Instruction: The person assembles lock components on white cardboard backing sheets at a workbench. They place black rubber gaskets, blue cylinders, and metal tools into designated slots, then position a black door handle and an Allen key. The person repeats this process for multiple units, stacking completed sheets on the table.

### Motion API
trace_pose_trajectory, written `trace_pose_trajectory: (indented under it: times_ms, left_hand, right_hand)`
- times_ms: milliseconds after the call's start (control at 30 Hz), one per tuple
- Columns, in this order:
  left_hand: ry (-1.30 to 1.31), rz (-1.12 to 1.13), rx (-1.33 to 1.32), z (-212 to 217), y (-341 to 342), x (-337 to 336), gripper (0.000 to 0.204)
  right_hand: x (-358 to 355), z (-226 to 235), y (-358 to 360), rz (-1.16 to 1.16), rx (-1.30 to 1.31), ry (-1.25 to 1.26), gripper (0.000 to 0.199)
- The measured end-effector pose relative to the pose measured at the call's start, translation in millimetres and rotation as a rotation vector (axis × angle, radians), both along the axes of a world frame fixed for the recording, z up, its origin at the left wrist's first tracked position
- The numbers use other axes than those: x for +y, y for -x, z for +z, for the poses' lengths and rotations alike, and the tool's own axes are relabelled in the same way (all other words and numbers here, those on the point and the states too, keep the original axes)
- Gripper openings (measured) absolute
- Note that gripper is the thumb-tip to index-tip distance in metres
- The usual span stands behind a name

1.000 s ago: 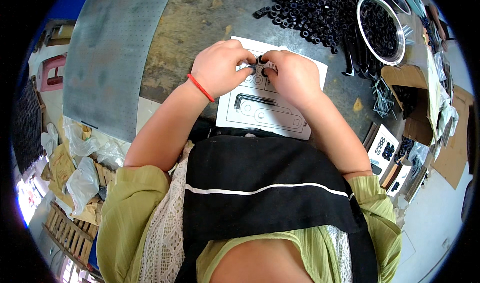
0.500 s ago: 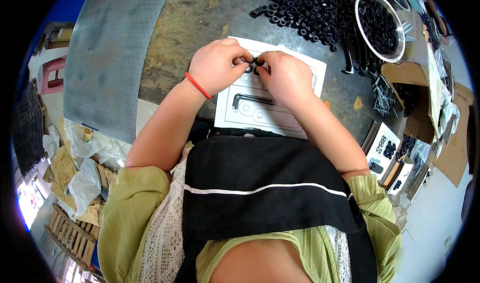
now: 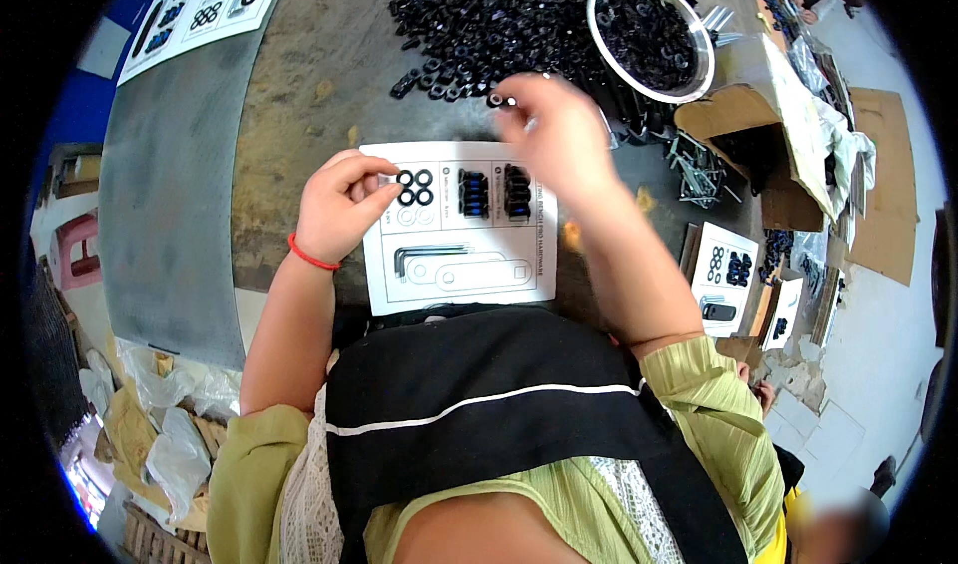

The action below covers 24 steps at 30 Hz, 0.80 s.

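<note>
A white printed sheet (image 3: 379,260) lies in front of me on the worktable. Black washers (image 3: 423,197) rest on its upper left part. My left hand (image 3: 344,207) pinches at the edge of one washer there, thumb and index finger curled together. Two dark clusters of nuts, one with blue parts (image 3: 472,195) and one mostly black (image 3: 516,193), stand on the sheet beside the washers. L-shaped black hex keys (image 3: 431,251) appear lower down. Above the sheet's upper right corner, my right hand (image 3: 559,130) is smeared by motion. Small black nuts (image 3: 496,100) show by its fingertips; whether it grips them is unclear.
A large pile of black nuts (image 3: 479,25) covers the far table. Beside it stands a metal bowl (image 3: 596,27) of black pieces. Bolts (image 3: 701,177) and a cardboard box (image 3: 733,115) are at right. Filled sheets lie far left (image 3: 205,15) and right (image 3: 720,270). Other people show at the right.
My hands have separated. The right hand has moved away from the sheet toward the nut pile, while the left stays by the washers. The view has shifted, uncovering both nut clusters.
</note>
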<state>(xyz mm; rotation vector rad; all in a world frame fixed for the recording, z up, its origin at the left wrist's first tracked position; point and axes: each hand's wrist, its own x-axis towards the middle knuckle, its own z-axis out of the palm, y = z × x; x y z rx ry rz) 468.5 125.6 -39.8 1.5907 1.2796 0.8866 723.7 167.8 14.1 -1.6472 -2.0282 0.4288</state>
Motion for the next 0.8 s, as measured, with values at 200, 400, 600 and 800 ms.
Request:
trace_pose_trajectory:
  times_ms: [200,400,600,800]
  left_hand:
    - [-0.034,0.014,-0.023,-5.3,-5.1,8.1,0.009]
    - [-0.072,0.057,0.016,-5.7,-6.9,2.8,0.006]
    - [-0.051,0.055,0.030,-4.4,-3.0,-0.9,0.005]
    - [-0.002,0.159,-0.233,16.2,-16.0,-1.0,0.018]
  right_hand:
    - [93.5,-6.7,-137.4,-0.335,-0.324,-0.119,0.020]
    - [118.4,-11.3,-139.0,-0.307,-0.273,-0.130,0.020]
    - [110.7,-4.0,-143.3,-0.359,0.019,-0.110,0.023]
    - [33.5,22.6,-60.1,-0.054,0.377,0.072,0.019]
